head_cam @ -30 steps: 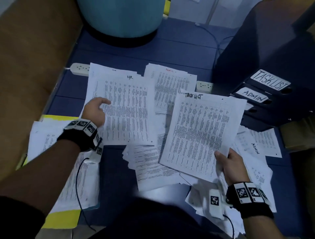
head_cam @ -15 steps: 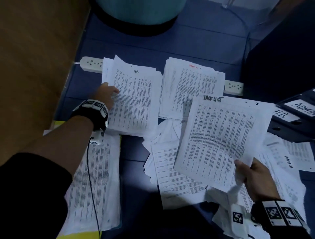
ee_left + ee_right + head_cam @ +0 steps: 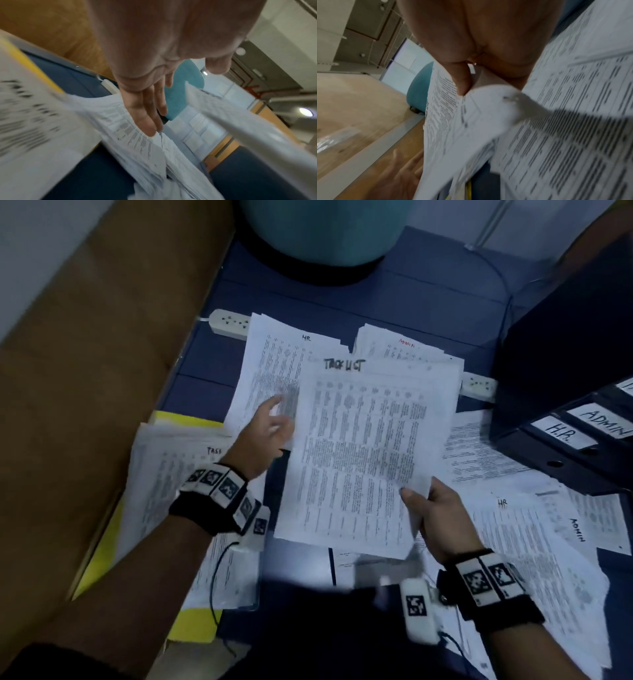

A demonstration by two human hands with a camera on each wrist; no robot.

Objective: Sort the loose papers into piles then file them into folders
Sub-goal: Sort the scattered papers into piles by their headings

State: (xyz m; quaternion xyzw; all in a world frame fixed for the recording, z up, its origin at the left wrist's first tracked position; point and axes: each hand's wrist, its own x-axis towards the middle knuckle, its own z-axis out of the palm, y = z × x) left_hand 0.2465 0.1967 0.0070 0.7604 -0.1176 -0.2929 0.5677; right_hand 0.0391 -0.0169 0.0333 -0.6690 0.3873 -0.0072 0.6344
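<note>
Left hand (image 3: 265,436) is spread flat, fingers straight, just left of the TASK LIST sheet (image 3: 370,453) (long axis pointing away from me). Further right, my right hand (image 3: 436,518) pinches the sheet's near right corner above the desk (image 3: 342,302); its matching pile (image 3: 164,491) lies leftward, nearer my left hand.

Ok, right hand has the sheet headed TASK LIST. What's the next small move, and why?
Probably carry the TASK LIST sheet, pinched by the right hand, left onto the pile on the yellow folder: its top sheet's heading begins "TAS". The open left hand seems ready to receive it.
</note>
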